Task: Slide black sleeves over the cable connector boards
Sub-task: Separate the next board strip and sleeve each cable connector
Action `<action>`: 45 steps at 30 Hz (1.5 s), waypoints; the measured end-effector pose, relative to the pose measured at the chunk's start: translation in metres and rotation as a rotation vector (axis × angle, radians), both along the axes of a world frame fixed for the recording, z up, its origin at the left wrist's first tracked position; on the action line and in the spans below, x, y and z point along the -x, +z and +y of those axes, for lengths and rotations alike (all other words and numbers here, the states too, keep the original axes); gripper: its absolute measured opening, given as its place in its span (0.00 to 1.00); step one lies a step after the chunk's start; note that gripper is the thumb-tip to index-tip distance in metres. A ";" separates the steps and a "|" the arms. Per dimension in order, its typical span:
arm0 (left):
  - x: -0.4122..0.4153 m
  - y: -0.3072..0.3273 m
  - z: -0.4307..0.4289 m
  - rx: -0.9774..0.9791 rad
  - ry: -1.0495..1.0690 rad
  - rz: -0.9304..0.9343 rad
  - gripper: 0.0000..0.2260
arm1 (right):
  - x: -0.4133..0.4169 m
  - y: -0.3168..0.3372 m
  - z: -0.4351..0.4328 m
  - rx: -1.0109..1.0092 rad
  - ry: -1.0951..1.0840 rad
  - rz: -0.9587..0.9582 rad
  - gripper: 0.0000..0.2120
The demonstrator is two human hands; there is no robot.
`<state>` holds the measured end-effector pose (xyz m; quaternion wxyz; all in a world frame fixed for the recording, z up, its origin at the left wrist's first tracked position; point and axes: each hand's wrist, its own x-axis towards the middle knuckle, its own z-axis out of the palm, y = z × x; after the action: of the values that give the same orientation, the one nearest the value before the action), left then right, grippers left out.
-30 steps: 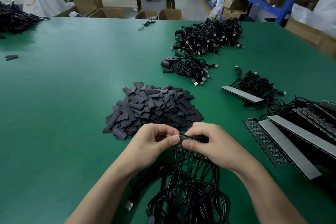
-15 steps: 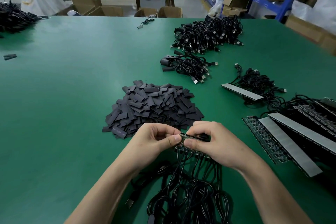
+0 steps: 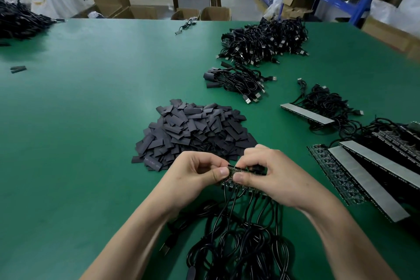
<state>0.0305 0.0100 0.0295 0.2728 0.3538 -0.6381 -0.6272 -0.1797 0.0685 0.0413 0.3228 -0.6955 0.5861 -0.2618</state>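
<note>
**A:** Where's the work right now?

**B:** Just on the near side of the sleeve pile (image 3: 193, 132). The left hand (image 3: 195, 173) pinches the end of the strip of connector boards (image 3: 231, 182) between its thumb and curled fingers. The right hand (image 3: 277, 179) is curled over the strip beside it, thumb pressed on. Something dark sits under its fingers, probably a black sleeve (image 3: 259, 169), but I can't tell whether it's on a board yet.

**A:** How would you do this step well?

**B:** I'd steady the board with the left hand, open the flat sleeve's mouth, square it to the board's end and push straight along. If it goes on skewed, I'd expect it to snag on the components.

**A:** Anything in the way?

**B:** The cables (image 3: 238, 245) hang in a tangle nearer than the pile, under both wrists. Their weight could drag on the strip. Right of the pile, taped board strips (image 3: 368, 179) lie on the table (image 3: 91, 120) close to the right forearm. Beyond the pile, a cable bundle (image 3: 238, 82) lies well apart from the work.
</note>
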 end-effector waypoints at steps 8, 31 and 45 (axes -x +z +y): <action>0.000 -0.001 0.001 -0.082 -0.026 0.114 0.04 | 0.003 -0.002 0.000 0.010 0.037 -0.111 0.05; -0.014 0.017 -0.002 -0.124 -0.446 0.609 0.03 | -0.022 0.002 0.007 0.006 -0.151 -0.596 0.15; -0.013 0.010 -0.003 -0.113 -0.366 0.373 0.05 | -0.025 -0.005 0.015 0.009 -0.135 -0.525 0.05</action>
<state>0.0436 0.0071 0.0392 0.2473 0.1254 -0.5941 -0.7551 -0.1545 0.0833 0.0362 0.4427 -0.5646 0.5261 -0.4566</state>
